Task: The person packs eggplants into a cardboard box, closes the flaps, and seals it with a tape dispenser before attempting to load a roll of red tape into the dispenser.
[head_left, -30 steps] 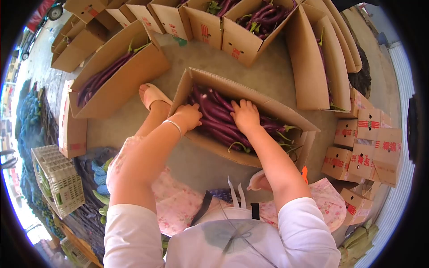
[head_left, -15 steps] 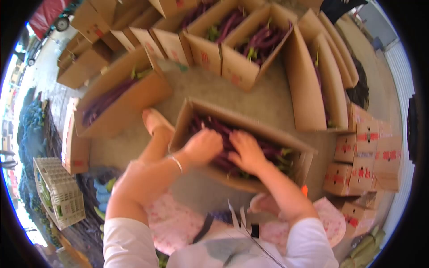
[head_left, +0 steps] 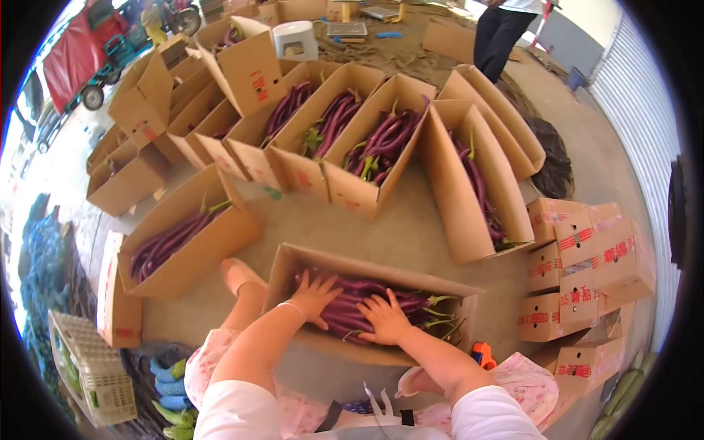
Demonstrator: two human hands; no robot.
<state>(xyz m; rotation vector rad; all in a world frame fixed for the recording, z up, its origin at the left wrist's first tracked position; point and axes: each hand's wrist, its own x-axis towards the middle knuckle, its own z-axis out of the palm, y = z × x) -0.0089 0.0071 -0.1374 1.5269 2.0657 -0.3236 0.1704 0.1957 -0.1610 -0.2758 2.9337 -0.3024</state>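
Note:
Long purple eggplants (head_left: 359, 287) with green stems fill a cardboard box (head_left: 469, 293) between my legs. My left hand (head_left: 312, 297) lies flat on them near the box's left end, its fingers spread. Just to its right, my right hand (head_left: 386, 317) rests on the same eggplants, fingers also spread. Neither hand is closed around anything. The green stems lie mostly at the right end of the box.
Beyond stand boxes of eggplants (head_left: 389, 139), another at the left (head_left: 176, 238) and one at the right (head_left: 480, 180). Closed boxes (head_left: 587, 257) are stacked at right. A plastic crate (head_left: 95, 374), a white stool (head_left: 295, 40) and a standing person (head_left: 506, 33) also show.
The view has tilted up, so the box appears lower. My left hand has opened from a curled shape and now lies spread on the eggplants. My right hand stays spread on them.

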